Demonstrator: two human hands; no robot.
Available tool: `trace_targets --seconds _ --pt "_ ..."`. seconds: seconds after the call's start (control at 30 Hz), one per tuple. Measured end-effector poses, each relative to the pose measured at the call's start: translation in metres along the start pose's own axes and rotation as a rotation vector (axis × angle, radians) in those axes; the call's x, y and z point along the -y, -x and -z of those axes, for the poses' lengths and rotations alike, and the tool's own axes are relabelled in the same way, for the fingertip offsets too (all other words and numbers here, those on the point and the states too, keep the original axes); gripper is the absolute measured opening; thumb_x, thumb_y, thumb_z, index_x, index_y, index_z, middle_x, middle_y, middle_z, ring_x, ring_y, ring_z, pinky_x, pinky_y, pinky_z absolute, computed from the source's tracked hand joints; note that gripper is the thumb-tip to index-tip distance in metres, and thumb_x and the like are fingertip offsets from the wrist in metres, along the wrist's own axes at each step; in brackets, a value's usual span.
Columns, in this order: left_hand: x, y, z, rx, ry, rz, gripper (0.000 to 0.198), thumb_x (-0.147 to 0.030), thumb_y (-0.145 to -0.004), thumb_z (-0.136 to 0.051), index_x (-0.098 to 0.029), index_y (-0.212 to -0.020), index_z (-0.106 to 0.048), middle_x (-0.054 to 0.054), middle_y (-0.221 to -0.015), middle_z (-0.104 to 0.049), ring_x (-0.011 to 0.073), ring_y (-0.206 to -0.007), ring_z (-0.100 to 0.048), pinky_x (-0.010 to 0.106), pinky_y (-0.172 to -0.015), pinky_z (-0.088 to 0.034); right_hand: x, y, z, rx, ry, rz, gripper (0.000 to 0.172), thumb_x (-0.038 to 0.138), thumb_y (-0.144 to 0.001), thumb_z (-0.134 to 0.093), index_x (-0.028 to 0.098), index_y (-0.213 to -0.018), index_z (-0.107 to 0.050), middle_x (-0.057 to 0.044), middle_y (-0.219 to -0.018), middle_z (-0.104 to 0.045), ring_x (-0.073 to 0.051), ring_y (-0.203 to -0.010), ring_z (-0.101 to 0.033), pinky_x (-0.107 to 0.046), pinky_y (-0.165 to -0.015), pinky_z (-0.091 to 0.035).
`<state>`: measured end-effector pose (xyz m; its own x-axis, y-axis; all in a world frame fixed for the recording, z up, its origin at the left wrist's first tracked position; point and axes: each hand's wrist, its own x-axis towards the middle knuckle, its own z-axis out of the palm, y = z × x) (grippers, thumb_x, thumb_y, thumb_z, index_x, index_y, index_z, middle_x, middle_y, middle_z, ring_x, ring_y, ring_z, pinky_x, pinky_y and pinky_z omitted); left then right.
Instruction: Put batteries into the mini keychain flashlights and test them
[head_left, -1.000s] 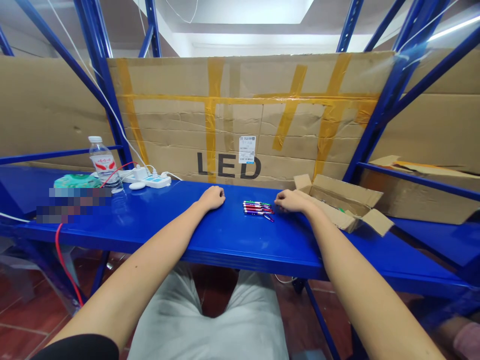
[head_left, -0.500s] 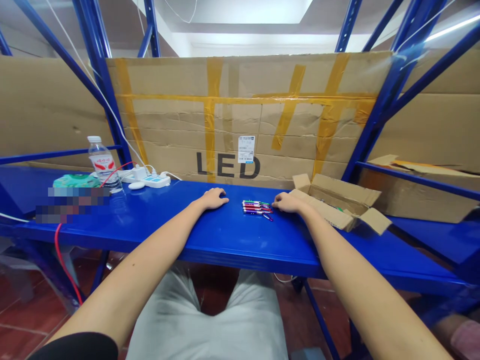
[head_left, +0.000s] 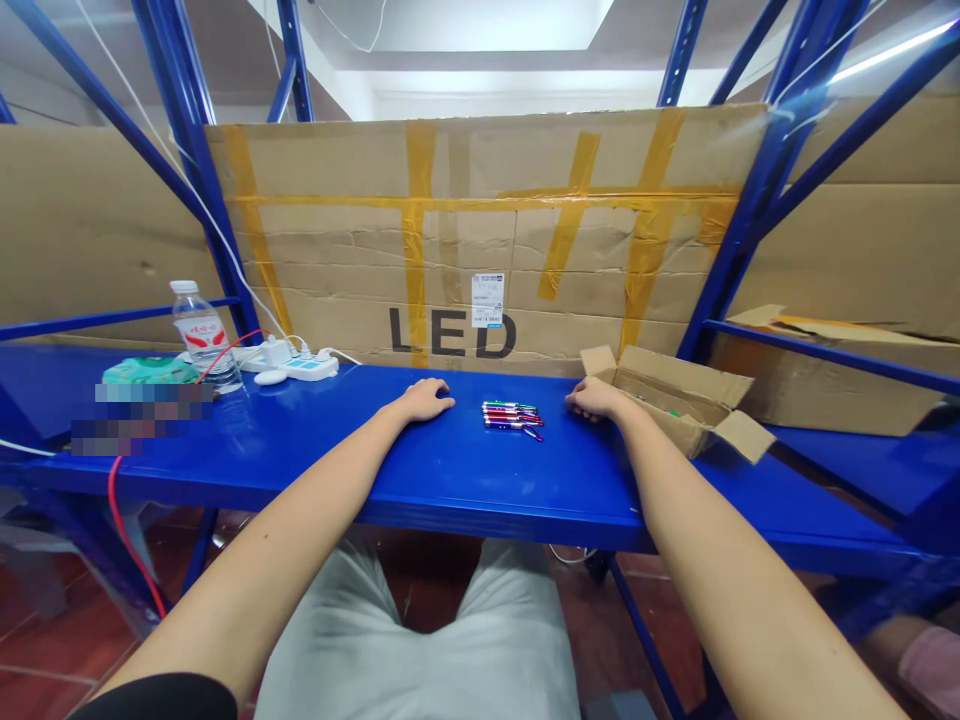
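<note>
Several slim metallic pens (head_left: 511,415), green, red and purple, lie side by side on the blue table (head_left: 465,480); a small clip or loop sticks out at the right end of the purple one. My left hand (head_left: 427,400) rests on the table to their left, fingers loosely curved and apart, holding nothing. To the right of the pens, not touching them, is my right hand (head_left: 592,398), its fingers curled together; whether something small is between them I cannot make out. An open cardboard box (head_left: 679,395) stands just beyond my right hand, with small items partly visible inside.
At the left are a water bottle (head_left: 204,340), a green packet (head_left: 150,371) and a white power strip (head_left: 307,365) with cables. A large LED carton (head_left: 337,260) stands behind the table between blue rack posts. Another carton (head_left: 840,380) is at the right.
My right hand has moved right, away from the pens and closer to the open box. My left hand keeps its place beside the pens. The view has shifted slightly.
</note>
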<state>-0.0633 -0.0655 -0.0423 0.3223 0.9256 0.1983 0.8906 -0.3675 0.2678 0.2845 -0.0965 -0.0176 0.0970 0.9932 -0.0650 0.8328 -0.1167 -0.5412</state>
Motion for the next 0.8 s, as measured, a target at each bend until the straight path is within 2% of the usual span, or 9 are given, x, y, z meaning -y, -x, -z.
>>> trace_targets --seconds 0.1,0.23,0.43,0.57,0.63,0.8 --pt "0.0 0.0 0.0 0.003 0.01 0.0 0.047 -0.05 -0.084 -0.053 -0.021 -0.119 -0.062 0.01 -0.132 -0.061 0.0271 -0.124 -0.053 0.037 -0.105 -0.04 -0.013 -0.009 0.003 -0.09 -0.12 -0.063 0.014 0.017 -0.083 -0.057 0.01 -0.07 -0.061 0.0 -0.047 -0.052 -0.009 -0.037 -0.045 -0.022 -0.041 -0.04" --pt "0.001 0.0 0.0 -0.002 0.025 -0.006 0.045 -0.049 -0.084 -0.053 -0.021 -0.118 -0.062 0.01 -0.131 -0.061 0.027 -0.123 -0.054 0.036 -0.105 -0.04 -0.033 -0.021 0.01 -0.196 -0.125 -0.144 0.018 0.018 -0.084 -0.055 0.006 -0.075 -0.065 -0.003 -0.044 -0.052 -0.011 -0.037 -0.046 -0.024 -0.042 -0.042" --pt "0.001 0.001 0.0 -0.009 0.025 -0.026 0.046 -0.049 -0.085 -0.053 -0.019 -0.119 -0.062 0.01 -0.132 -0.061 0.0268 -0.124 -0.054 0.036 -0.104 -0.04 -0.063 -0.032 0.023 -0.288 -0.079 -0.199 0.017 0.015 -0.083 -0.053 0.004 -0.08 -0.066 -0.015 -0.064 -0.066 -0.015 -0.047 -0.056 -0.025 -0.049 -0.046" --pt "0.0 0.002 0.0 -0.002 0.015 -0.021 0.046 -0.048 -0.085 -0.053 -0.02 -0.119 -0.061 0.01 -0.131 -0.061 0.0263 -0.124 -0.054 0.035 -0.105 -0.04 -0.056 -0.034 0.018 -0.246 0.07 -0.147 0.011 0.014 -0.078 -0.058 0.006 -0.075 -0.066 -0.019 -0.073 -0.069 -0.02 -0.06 -0.063 -0.026 -0.053 -0.045" --pt "0.0 0.002 0.001 0.007 0.013 -0.02 0.046 -0.048 -0.085 -0.053 -0.02 -0.12 -0.061 0.01 -0.132 -0.06 0.0264 -0.124 -0.054 0.036 -0.106 -0.039 -0.045 -0.033 0.01 -0.215 0.232 -0.036 0.01 0.015 -0.076 -0.061 0.009 -0.079 -0.068 -0.018 -0.083 -0.071 -0.023 -0.073 -0.066 -0.026 -0.06 -0.045" --pt "-0.001 0.003 0.003 0.015 0.009 -0.015 0.046 -0.048 -0.085 -0.052 -0.02 -0.121 -0.06 0.01 -0.134 -0.059 0.0278 -0.125 -0.053 0.037 -0.105 -0.039 -0.023 -0.028 -0.004 -0.176 0.297 0.041 0.015 0.022 -0.075 -0.065 0.013 -0.086 -0.07 -0.014 -0.092 -0.073 -0.024 -0.085 -0.067 -0.027 -0.068 -0.047"
